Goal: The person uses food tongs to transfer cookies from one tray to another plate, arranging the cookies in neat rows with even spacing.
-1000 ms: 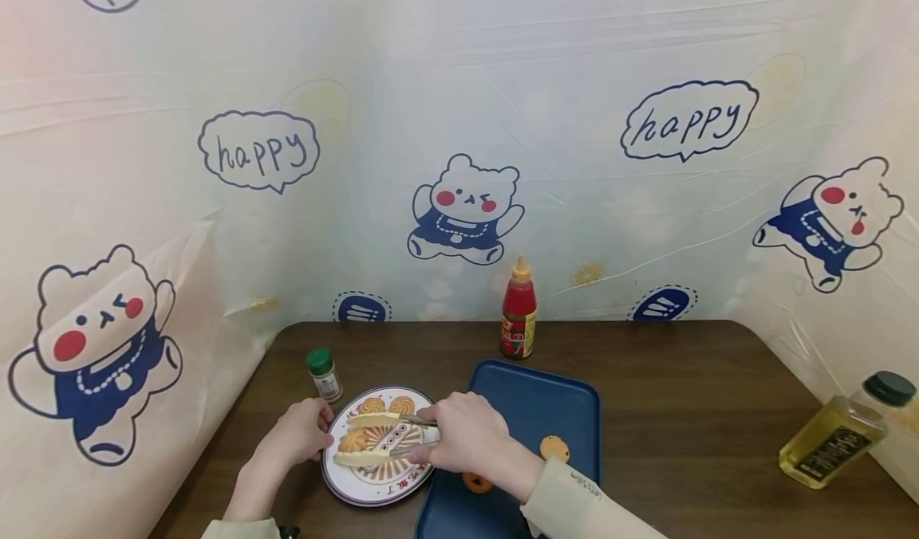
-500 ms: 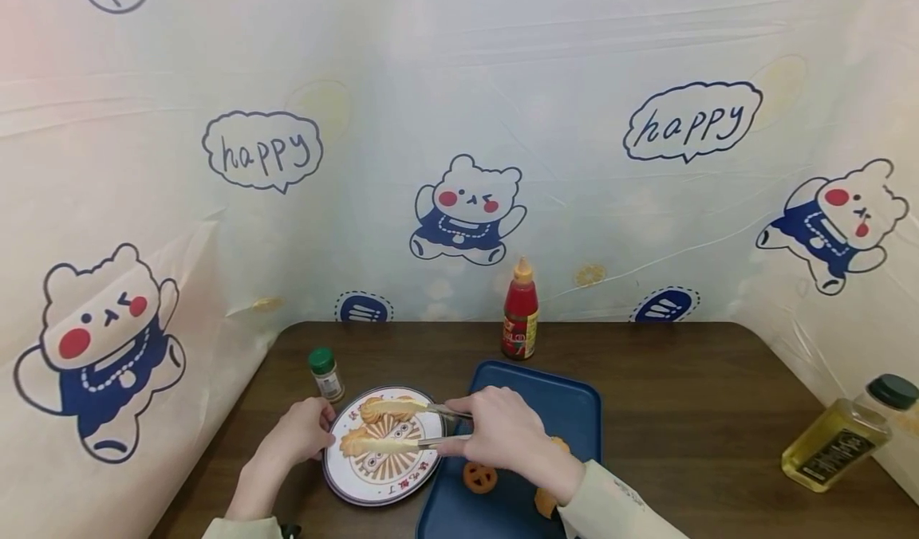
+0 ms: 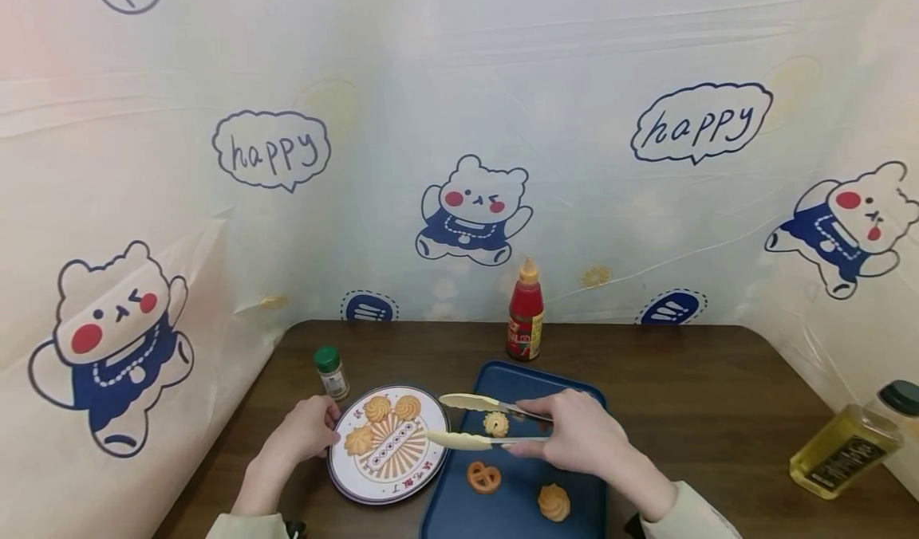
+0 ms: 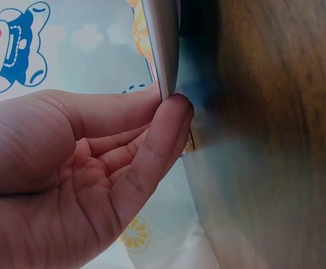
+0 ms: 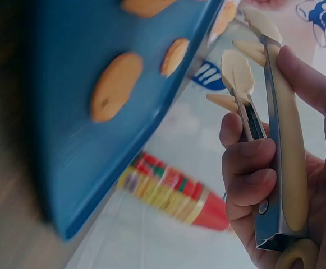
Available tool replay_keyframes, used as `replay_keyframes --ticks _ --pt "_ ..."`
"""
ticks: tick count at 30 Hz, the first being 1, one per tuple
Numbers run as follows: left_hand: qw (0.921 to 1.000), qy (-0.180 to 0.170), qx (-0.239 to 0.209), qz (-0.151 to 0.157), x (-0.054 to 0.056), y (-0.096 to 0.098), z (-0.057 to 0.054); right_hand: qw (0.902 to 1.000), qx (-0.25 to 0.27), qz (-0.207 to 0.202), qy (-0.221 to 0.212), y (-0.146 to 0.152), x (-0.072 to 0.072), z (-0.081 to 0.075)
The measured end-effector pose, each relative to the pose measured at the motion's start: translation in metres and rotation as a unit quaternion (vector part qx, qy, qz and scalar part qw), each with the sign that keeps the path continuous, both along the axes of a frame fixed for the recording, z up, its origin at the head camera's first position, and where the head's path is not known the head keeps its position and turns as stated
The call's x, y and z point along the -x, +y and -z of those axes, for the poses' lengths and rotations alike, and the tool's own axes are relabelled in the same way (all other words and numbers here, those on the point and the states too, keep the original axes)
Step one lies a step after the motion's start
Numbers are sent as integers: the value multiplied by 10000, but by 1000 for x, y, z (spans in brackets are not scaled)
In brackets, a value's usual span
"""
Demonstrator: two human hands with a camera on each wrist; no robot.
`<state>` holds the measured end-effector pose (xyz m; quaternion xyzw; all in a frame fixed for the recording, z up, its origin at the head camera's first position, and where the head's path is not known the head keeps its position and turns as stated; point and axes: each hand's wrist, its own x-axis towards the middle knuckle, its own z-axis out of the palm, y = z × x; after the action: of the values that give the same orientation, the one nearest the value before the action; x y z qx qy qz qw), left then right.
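My left hand (image 3: pixel 305 429) pinches the left rim of a round white plate (image 3: pixel 424 475), thumb above and fingers beneath in the left wrist view. Three piped butter cookies (image 3: pixel 359 441) lie on its printed face. My right hand (image 3: pixel 585 437) grips a pair of food tongs (image 5: pixel 289 145) with cream tips. Their arms stand apart with nothing pinched, over the gap between plate and blue tray (image 3: pixel 448 511). From above, a small round cookie (image 3: pixel 495 423) on the tray shows between the tong arms. A pretzel-shaped cookie (image 3: pixel 484 478) and a swirled cookie (image 3: pixel 554 502) lie nearer me.
Behind the tray stands a red sauce bottle (image 3: pixel 526 316) with a yellow cap. A green-capped spice jar (image 3: pixel 331 373) is just beyond the plate. At the far right a bottle of yellow oil (image 3: pixel 843 453) stands near another dark-green-capped container (image 3: pixel 901 399).
The tongs have released a cookie onto the plate, opened wider, and moved right with my right hand, off the plate toward the tray. My left hand keeps its hold on the rim.
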<state>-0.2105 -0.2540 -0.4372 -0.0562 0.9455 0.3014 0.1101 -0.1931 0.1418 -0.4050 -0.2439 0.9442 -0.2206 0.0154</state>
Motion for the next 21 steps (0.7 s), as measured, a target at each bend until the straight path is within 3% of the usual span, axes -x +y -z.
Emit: replay_keyframes --ticks 11,17,21 --pt "10000 39 -26 -17 0 -1 3 9983 -146 546 -150 62 -10 7" --pt "10000 70 -52 -16 -1 -1 2 9967 46 610 -531 88 -17 11" --pt "9999 68 -81 -23 -1 0 1 9964 19 647 -548 105 -23 11"
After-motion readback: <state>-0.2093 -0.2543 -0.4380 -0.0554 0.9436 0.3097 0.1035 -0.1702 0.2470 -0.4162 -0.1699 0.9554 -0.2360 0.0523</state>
